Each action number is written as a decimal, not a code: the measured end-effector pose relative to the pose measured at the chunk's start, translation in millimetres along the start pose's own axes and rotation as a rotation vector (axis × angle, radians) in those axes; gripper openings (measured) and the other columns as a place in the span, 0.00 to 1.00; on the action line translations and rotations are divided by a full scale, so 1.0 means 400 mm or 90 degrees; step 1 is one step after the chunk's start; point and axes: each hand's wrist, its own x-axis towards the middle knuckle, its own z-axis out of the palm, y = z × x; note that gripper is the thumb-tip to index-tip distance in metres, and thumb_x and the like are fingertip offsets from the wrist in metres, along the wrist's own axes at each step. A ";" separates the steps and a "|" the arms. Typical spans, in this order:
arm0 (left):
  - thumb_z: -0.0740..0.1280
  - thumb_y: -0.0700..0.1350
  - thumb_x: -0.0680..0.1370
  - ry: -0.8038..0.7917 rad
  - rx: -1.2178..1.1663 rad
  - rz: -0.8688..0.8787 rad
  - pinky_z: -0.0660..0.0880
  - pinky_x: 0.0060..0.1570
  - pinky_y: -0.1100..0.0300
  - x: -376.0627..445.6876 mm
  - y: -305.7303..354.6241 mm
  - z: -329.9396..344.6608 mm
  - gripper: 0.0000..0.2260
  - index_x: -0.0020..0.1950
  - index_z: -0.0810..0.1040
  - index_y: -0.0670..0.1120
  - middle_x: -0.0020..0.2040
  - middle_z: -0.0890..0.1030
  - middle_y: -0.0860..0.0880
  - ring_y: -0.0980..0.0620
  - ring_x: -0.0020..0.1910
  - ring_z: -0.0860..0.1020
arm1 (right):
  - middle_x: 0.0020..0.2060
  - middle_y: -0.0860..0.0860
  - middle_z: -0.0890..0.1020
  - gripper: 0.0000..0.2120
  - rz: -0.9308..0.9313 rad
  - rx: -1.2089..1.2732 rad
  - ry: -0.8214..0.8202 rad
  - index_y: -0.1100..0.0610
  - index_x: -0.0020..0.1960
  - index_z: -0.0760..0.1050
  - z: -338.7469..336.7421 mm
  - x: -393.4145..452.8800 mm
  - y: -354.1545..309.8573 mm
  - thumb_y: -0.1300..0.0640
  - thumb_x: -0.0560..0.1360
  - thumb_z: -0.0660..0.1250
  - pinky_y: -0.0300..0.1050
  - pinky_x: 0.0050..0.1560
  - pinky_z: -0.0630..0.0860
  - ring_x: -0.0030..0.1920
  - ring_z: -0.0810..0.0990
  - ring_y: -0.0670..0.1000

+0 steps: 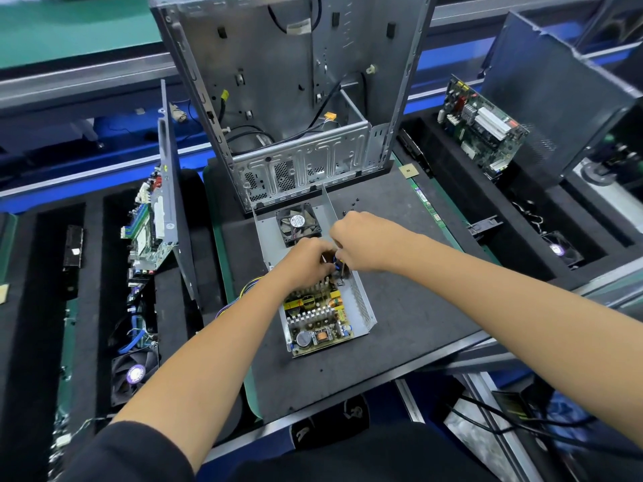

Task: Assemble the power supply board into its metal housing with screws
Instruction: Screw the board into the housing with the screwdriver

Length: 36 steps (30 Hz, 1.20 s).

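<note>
The power supply board [318, 316] lies inside its metal housing [363, 307], an open grey tray with a perforated right wall, set near the middle of the black mat [417, 300] with its near end toward the mat's front edge. The board appears seated but not yet fastened; the step in hand is judged to be the settling of its far end, or the starting of a screw there. Both hands meet over that far end: the left hand [306, 260] is curled down onto the components, and the right hand [362, 241] is bunched above and just beside it, fingertips pinched toward a small dark and blue part between them. Whether either hand actually holds a screw or merely presses the board cannot be told, since the fingers hide the contact. The next move probably calls for aligning a mounting hole over its standoff and fetching one of the loose screws [351, 207] scattered on the mat just beyond the right hand. A fan [299, 224] sits in the far end of the housing, close to the working fingers. A bundle of coloured wires [250, 287] trails from the housing's left side and could snag. The upright computer chassis [295, 99] stands at the mat's rear edge; a motherboard [482, 128] leans well apart on the right.
</note>
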 end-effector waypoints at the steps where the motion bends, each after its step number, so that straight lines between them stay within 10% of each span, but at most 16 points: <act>1: 0.71 0.37 0.74 -0.001 -0.003 0.000 0.75 0.49 0.53 -0.001 0.001 -0.001 0.05 0.48 0.81 0.46 0.47 0.83 0.48 0.47 0.48 0.78 | 0.42 0.56 0.75 0.05 0.007 0.010 0.001 0.61 0.45 0.73 -0.002 -0.001 0.003 0.59 0.76 0.64 0.48 0.39 0.75 0.41 0.77 0.57; 36: 0.70 0.37 0.74 0.003 0.030 -0.015 0.75 0.48 0.53 0.006 -0.006 0.008 0.06 0.50 0.81 0.43 0.48 0.82 0.46 0.47 0.47 0.78 | 0.43 0.57 0.78 0.04 0.002 0.032 -0.002 0.60 0.48 0.75 0.008 0.001 0.002 0.59 0.76 0.64 0.44 0.35 0.70 0.42 0.78 0.57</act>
